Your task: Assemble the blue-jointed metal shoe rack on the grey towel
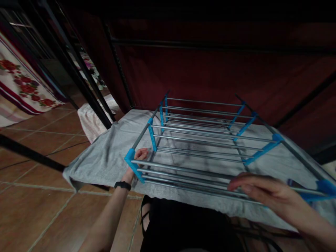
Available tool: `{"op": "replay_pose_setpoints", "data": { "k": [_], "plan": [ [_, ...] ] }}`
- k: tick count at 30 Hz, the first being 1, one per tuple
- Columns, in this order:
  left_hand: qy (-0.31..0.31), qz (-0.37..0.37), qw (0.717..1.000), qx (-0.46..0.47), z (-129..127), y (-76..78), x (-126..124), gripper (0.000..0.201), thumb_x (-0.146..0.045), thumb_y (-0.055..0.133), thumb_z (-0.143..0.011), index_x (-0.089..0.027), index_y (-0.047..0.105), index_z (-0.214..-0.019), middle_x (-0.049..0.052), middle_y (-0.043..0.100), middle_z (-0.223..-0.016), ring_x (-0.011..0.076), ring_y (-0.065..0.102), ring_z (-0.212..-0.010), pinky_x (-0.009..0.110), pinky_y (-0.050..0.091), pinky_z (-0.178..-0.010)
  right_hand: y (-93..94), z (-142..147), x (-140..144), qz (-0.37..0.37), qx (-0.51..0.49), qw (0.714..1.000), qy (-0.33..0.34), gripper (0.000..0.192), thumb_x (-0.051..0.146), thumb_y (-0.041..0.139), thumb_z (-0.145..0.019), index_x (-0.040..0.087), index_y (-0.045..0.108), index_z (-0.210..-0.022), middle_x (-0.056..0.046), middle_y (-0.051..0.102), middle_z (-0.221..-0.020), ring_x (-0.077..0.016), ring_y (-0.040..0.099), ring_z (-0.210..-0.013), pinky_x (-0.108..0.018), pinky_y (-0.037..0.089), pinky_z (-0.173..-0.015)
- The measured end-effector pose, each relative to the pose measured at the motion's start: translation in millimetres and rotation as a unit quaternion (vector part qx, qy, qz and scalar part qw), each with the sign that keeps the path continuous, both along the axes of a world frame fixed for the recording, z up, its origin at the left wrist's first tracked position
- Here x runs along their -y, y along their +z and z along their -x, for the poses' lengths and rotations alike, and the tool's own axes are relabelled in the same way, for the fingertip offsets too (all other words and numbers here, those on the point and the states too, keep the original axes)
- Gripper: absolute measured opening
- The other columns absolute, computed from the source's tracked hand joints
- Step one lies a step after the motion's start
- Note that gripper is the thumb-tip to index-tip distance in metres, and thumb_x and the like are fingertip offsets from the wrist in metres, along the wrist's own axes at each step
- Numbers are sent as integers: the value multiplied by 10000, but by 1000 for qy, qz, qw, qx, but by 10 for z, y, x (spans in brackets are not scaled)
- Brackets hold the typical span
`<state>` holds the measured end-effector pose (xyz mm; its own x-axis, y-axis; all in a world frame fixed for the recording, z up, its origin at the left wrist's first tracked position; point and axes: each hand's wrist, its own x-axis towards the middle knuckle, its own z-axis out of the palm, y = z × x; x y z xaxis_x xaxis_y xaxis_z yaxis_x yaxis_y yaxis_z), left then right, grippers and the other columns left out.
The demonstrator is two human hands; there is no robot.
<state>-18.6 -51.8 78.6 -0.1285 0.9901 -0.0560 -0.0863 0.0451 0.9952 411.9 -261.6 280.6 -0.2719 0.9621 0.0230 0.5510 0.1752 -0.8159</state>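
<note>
left of the rack of silver metal tubes and blue plastic joints [210, 142], a white cloth with red flowers [26, 84] hangs well apart. the rack itself rests on a rumpled grey cloth [102, 147], with a dark red fabric sheet [210, 73] behind it. at the rack's near left corner is the left hand [141, 154], a black band [123, 185] on its wrist; its fingers are curled, but i cannot tell whether they pinch anything. toward the rack's near right end, the right hand [259, 187] lies over the front tubes, fingers close together and bent; whether they grip is unclear. the step in hand looks like positioning or steadying the rack; a next move would call for firm, even holds at its two ends.
</note>
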Motion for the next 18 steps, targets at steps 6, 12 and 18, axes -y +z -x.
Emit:
{"op": "replay_pose_setpoints", "data": {
  "k": [6,12,18],
  "plan": [
    [-115,-113,967,-200,-80,-200,-464,511,-356,663,-741,-178,558,-1208,112,619,-1219,247,566,-1120,408,433,-1009,88,64,-951,-29,45,996,73,394,586,523,-924,301,736,-1094,-75,713,-1139,-256,667,-1070,-382,566,-889],
    [-209,-151,885,-388,-117,-198,-583,262,-440,586,-830,-207,602,-948,68,607,-975,233,566,-940,377,459,-918,-502,472,-1521,-34,128,975,179,350,440,493,-953,287,685,-1202,-42,672,-1252,-219,639,-1142,-351,521,-985],
    [-190,-192,871,-411,-164,-197,-579,360,-537,528,-883,-188,596,-942,102,579,-964,257,559,-941,410,453,-934,-1094,704,-1718,-98,229,948,199,539,205,521,-889,270,504,-1423,-52,454,-1519,-238,454,-1378,-407,391,-1144]
  ]
}}
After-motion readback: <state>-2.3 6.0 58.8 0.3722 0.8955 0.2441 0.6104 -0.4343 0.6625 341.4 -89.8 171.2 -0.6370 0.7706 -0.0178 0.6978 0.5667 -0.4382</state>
